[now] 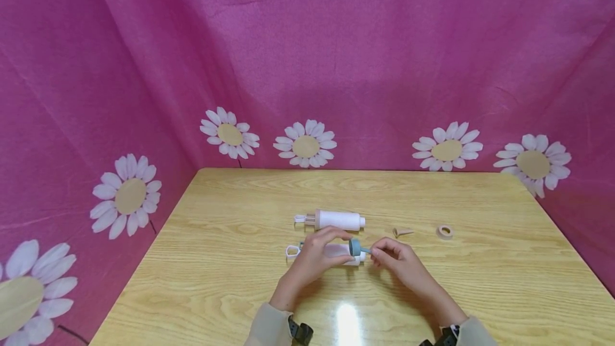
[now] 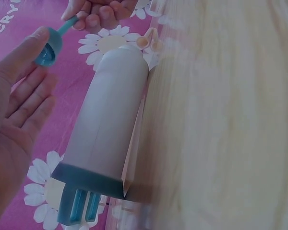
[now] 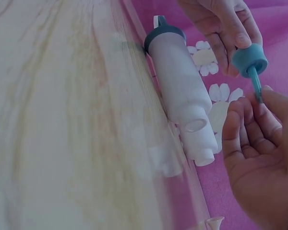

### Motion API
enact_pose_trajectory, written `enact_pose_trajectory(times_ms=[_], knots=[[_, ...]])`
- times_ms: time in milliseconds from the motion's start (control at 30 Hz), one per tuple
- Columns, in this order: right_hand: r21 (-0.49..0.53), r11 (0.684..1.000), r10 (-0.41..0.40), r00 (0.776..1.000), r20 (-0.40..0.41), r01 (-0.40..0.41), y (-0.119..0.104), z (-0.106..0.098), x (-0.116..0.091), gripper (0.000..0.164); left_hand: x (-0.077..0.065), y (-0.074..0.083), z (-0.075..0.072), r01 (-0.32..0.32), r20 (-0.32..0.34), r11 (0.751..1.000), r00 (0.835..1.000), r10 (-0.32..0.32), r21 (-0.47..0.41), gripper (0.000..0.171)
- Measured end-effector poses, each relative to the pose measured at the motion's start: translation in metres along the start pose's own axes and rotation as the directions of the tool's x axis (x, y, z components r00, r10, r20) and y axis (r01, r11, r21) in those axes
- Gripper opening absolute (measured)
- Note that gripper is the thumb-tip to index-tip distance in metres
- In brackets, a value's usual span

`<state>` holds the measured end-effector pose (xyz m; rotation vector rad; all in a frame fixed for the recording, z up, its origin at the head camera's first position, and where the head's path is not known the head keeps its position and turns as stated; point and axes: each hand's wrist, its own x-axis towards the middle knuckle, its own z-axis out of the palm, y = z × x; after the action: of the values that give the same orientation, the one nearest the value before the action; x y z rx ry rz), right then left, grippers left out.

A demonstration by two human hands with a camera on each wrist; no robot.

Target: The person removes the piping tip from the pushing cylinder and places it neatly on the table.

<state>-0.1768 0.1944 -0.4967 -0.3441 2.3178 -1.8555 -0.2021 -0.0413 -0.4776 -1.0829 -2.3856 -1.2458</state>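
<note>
My left hand [image 1: 314, 254] pinches a small teal cap [image 1: 355, 248] between thumb and fingers. A thin teal stem [image 3: 255, 82] sticks out of the cap's end, and the thumb and fingers of my right hand [image 1: 401, 265] pinch its tip. In the left wrist view the cap's hollow side [image 2: 46, 55] faces away from the stem. Below and between the hands lies a white tube [image 2: 105, 112] with a teal collar [image 2: 89, 178], on its side and apart from both. In the head view the left hand partly hides this tube.
Behind lies a similar white tube [image 1: 341, 220] with a beige collar. To the right are a small beige funnel-shaped piece [image 1: 402, 232] and a beige ring [image 1: 444, 232]. Everything lies on a wooden table [image 1: 230, 282], with a flowered pink cloth [image 1: 365, 68] beyond its far edge.
</note>
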Motion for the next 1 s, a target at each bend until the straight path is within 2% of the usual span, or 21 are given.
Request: enact_pose_trajectory(times_ms=[367, 633, 833, 1000], knots=[[0.019, 0.998, -0.054, 0.997, 0.051, 0.053, -0.007, 0.006, 0.002, 0.028, -0.002, -0.002, 0.002, 0.016, 0.039, 1.0, 0.999, -0.017, 0.026, 0.039], [0.041, 0.996, -0.077, 0.994, 0.075, 0.074, -0.004, 0.005, 0.004, 0.027, -0.001, -0.002, 0.0, -0.061, 0.009, 0.998, 0.998, 0.061, 0.028, 0.038], [0.028, 0.997, -0.079, 0.996, 0.03, 0.079, -0.006, 0.011, 0.005, 0.03, 0.0, -0.002, -0.001, -0.068, -0.007, 0.997, 0.998, 0.068, 0.043, 0.037], [0.044, 0.994, -0.099, 0.994, 0.038, 0.098, -0.006, 0.018, 0.007, 0.029, -0.001, -0.002, 0.0, -0.073, -0.016, 0.997, 0.997, 0.073, 0.03, 0.037]])
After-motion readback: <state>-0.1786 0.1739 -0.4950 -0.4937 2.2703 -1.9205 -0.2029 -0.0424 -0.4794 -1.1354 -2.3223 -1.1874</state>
